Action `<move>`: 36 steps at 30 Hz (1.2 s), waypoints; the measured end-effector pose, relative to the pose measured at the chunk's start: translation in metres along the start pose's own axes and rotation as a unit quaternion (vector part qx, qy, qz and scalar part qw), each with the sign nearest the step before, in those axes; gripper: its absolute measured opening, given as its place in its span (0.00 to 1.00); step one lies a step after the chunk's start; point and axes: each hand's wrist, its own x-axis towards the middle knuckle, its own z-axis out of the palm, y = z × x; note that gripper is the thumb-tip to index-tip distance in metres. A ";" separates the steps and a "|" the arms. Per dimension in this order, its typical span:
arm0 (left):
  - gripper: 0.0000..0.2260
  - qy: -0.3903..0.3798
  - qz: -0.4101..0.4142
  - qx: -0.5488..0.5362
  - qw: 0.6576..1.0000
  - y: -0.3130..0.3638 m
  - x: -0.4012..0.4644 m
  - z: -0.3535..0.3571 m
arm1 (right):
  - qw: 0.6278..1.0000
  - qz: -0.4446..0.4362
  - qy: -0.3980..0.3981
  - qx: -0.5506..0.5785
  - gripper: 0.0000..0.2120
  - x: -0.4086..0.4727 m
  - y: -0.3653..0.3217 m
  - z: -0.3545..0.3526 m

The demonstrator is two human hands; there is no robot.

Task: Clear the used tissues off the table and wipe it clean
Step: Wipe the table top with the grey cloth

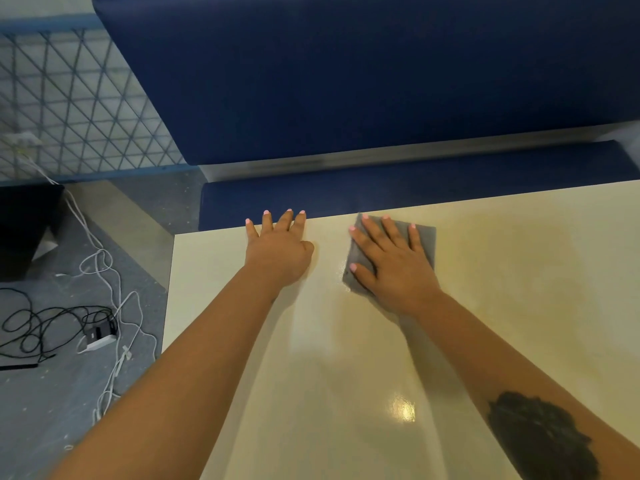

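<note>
Where both arms reach forward, cream table (346, 358) lies beneath them. Beyond the fingertips, blue bench (346, 81). Right hand (394, 261), fingers spread flat, presses grey cloth (424, 237) underneath. Left hand (277, 247) just beside, flat on table's far edge, fingers straight.

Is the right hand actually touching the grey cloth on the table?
Touching. The head view shows the right hand lying flat with spread fingers on the grey cloth, pressing it onto the table.
</note>
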 end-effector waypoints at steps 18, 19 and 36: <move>0.25 0.006 -0.001 -0.018 1.000 0.001 0.000 0.003 | 0.994 0.103 0.022 -0.014 0.29 0.018 -0.004 -0.001; 0.25 0.007 0.000 -0.019 1.000 0.001 0.000 0.003 | 0.993 0.116 0.022 -0.014 0.29 0.022 -0.012 -0.001; 0.25 0.010 -0.012 -0.038 0.999 0.005 0.000 0.003 | 0.991 0.136 0.013 0.014 0.28 0.007 -0.020 -0.002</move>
